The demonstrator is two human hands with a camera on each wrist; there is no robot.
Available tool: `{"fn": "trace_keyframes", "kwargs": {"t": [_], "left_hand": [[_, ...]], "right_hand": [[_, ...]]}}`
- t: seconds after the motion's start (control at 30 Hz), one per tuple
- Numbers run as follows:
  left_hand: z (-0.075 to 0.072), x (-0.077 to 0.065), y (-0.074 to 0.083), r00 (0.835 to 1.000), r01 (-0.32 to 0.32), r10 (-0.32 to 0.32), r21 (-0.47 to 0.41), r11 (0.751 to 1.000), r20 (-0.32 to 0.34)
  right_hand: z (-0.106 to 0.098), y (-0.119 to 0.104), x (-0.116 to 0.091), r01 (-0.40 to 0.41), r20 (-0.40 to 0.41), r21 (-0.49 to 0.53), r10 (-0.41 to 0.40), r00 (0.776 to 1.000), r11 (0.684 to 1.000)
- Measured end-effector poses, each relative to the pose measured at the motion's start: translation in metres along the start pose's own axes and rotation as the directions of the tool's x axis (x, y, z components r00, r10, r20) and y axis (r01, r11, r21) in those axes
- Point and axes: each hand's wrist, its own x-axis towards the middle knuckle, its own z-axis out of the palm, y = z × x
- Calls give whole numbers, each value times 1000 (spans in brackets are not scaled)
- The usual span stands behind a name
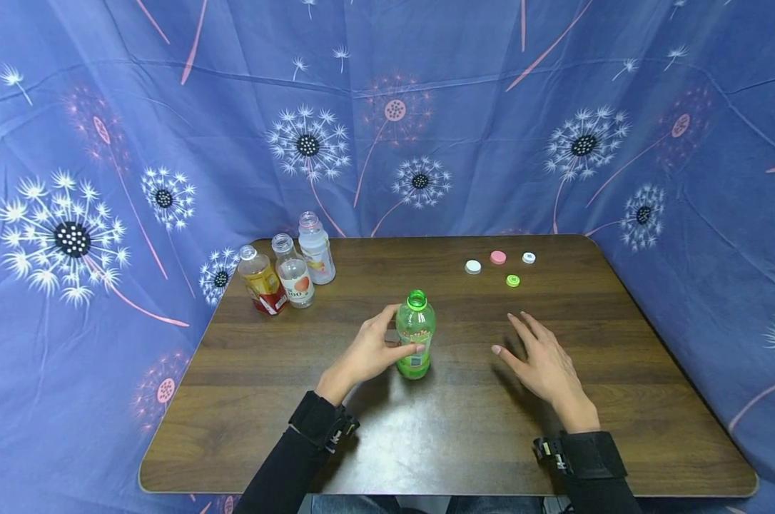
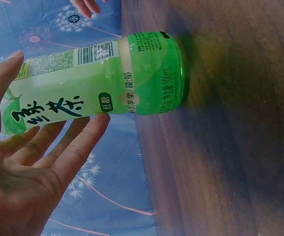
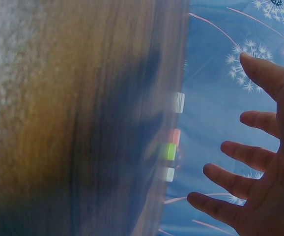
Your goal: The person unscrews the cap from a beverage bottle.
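Note:
A green plastic tea bottle [image 1: 416, 335] is upright near the middle of the table, its mouth uncapped. My left hand [image 1: 373, 348] holds it from the left, thumb across the front and fingers behind. The left wrist view shows the thumb and fingers on opposite sides of the bottle's label [image 2: 58, 88]. Whether its base touches the tabletop, I cannot tell. To the right, my right hand [image 1: 544, 364] hovers over the table with fingers spread, holding nothing. Beyond it lie several loose caps: a green one [image 1: 512, 280], a pink one [image 1: 498, 257] and white ones [image 1: 473, 267].
At the table's back left stand three uncapped bottles: one with a red and yellow label [image 1: 262, 282], a clear one [image 1: 294, 273] and a whitish one [image 1: 317, 250]. A blue dandelion-print cloth [image 1: 477, 128] hangs behind the brown wooden table [image 1: 233, 428].

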Motion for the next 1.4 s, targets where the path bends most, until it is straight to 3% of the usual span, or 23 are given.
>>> {"fn": "trace_keyframes", "kwargs": {"t": [0.23, 0.43, 0.57, 0.73, 0.87, 1.4], "left_hand": [[2, -1, -4, 999, 30, -30, 13, 999, 28], [3, 0, -9, 1000, -3, 3, 71, 997, 7], [3, 2, -10, 1000, 1, -3, 75, 997, 31], [0, 3, -9, 998, 17, -23, 92, 996, 61], [1, 4, -10, 998, -4, -3, 114, 993, 63], [-1, 4, -12, 993, -27, 12, 127, 991, 116]], "right_hand": [[2, 0, 0, -5, 3, -1, 5, 1000, 1000], [0, -1, 3, 18, -11, -1, -18, 1000, 1000], [-6, -2, 12, 47, -22, -10, -47, 999, 999], [-15, -5, 31, 91, -27, -38, -92, 995, 995], [-22, -6, 48, 105, -24, -66, -107, 994, 992], [-29, 7, 126, 61, 51, -105, -56, 997, 993]]}}
